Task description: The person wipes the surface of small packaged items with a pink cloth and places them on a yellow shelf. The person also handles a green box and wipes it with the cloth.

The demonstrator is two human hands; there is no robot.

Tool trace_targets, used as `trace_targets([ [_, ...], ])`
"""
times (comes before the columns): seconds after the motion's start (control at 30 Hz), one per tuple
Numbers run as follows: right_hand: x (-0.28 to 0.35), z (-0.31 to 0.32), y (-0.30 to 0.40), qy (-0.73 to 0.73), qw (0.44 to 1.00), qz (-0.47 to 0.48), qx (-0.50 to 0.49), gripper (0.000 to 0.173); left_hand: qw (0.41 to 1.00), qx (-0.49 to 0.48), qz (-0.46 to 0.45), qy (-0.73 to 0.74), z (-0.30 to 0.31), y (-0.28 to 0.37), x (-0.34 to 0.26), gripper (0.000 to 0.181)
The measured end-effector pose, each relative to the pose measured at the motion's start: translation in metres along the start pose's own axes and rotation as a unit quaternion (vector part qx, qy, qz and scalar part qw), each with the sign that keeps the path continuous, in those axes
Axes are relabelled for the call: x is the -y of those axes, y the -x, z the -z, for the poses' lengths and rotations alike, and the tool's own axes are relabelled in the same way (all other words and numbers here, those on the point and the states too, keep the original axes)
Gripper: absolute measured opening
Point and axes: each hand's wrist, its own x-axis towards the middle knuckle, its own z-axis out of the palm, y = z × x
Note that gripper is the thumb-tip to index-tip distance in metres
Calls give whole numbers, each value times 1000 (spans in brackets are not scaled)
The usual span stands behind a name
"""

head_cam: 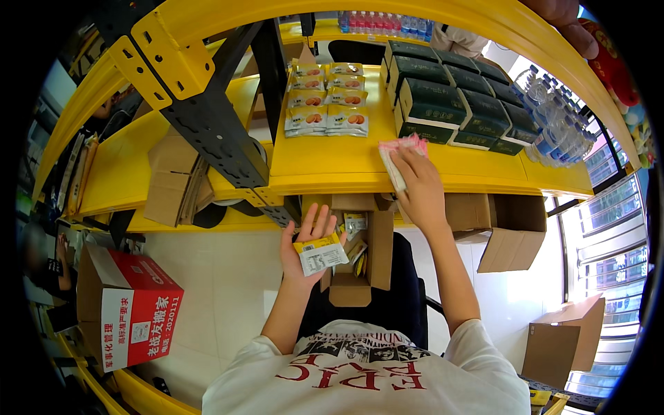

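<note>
My left hand [306,249] is palm up with its fingers apart, and a small yellow and white snack packet [322,254] rests on it, printed back facing up. With my right hand [419,187] I hold a folded pink and white cloth [391,165] against the front part of the yellow shelf [332,163]. Left of the cloth, similar biscuit packets [327,98] lie in two columns of short stacks. Just beyond it, dark green boxes [433,101] are piled in rows. Below the shelf edge, an open cardboard box [380,254] contains more packets [355,223], partly hidden by my left hand.
A black upright post [218,124] stands left of the packets. Clear bottles [557,124] occupy the shelf's right end. Flattened cardboard [174,176] leans at left, above a red and white carton [140,306]. Another open carton [513,223] sits below right. A person [52,259] is at far left.
</note>
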Motion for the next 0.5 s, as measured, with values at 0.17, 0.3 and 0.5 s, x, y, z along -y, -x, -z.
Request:
trace_targets([
  [0.17, 30, 7, 8, -176, 982, -19, 70, 69, 998, 1, -24, -62, 6, -2, -6, 59],
  [0.3, 98, 14, 29, -360, 904, -21, 230, 61, 979, 16, -73, -189, 6, -9, -9, 58],
  [0.5, 114, -10, 36, -349, 928, 38, 126, 47, 933, -34, -187, -306, -18, -9, -11, 53],
])
